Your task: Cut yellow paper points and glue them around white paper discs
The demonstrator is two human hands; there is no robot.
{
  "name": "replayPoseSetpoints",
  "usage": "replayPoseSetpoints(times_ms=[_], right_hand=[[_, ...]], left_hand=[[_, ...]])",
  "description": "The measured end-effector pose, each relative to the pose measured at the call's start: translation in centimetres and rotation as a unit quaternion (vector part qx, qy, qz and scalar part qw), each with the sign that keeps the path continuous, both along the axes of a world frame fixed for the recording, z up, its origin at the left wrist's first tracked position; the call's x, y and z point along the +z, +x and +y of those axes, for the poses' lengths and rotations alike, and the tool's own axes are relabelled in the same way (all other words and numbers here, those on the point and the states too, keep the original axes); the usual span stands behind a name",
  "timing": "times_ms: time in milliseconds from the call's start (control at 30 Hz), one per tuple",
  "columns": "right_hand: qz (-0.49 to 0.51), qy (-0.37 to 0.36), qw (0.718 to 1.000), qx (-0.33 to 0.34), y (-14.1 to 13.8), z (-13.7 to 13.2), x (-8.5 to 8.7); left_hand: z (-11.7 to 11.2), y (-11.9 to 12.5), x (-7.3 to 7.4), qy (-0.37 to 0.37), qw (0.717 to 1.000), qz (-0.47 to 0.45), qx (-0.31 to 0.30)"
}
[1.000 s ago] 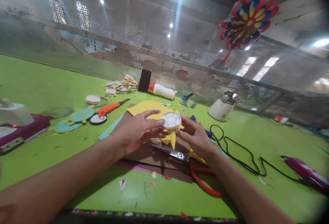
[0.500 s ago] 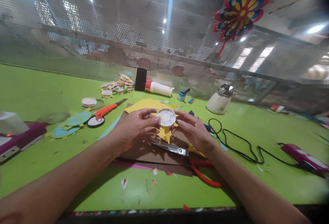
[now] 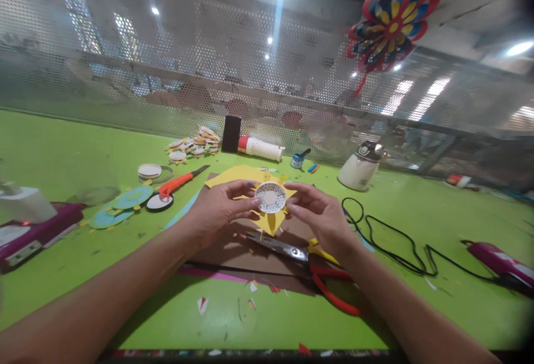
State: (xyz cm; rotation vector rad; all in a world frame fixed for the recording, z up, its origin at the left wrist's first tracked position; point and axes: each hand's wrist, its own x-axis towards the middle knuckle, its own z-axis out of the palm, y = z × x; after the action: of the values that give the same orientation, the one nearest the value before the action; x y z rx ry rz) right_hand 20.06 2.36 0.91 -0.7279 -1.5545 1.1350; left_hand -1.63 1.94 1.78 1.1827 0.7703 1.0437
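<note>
Both hands hold a small round white paper disc with yellow paper points [image 3: 271,197] up above the middle of the green worktop [image 3: 62,147]. The left hand [image 3: 221,211] pinches its left side and the right hand [image 3: 321,216] pinches its right side, fingers closed on it.

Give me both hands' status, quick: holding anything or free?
Left hand: closed, fingertips pinching the left edge of the white disc, which has yellow paper points behind it.
Right hand: closed, fingertips pinching the same disc's right edge.

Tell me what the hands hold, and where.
A white disc with yellow points: left hand pinches its left edge, right hand its right edge.
</note>
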Motion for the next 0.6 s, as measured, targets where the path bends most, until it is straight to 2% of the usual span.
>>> replayPoseSetpoints(times_ms=[233, 467, 600], right_hand=[[-0.016, 0.017, 1.000, -0.004, -0.35, -0.34, 0.26], [-0.019, 0.023, 1.000, -0.007, -0.36, -0.48, 0.46], [-0.006, 0.008, 1.000, -0.007, -0.35, -0.54, 0.39]], left_hand=[[0.10, -0.03, -0.07, 0.007, 1.000, 0.007, 0.010], [0.11, 0.30, -0.07, -0.063, 0.997, -0.042, 0.011], [0.04, 0.47, 0.18, -0.078, 0.995, -0.053, 0.005]])
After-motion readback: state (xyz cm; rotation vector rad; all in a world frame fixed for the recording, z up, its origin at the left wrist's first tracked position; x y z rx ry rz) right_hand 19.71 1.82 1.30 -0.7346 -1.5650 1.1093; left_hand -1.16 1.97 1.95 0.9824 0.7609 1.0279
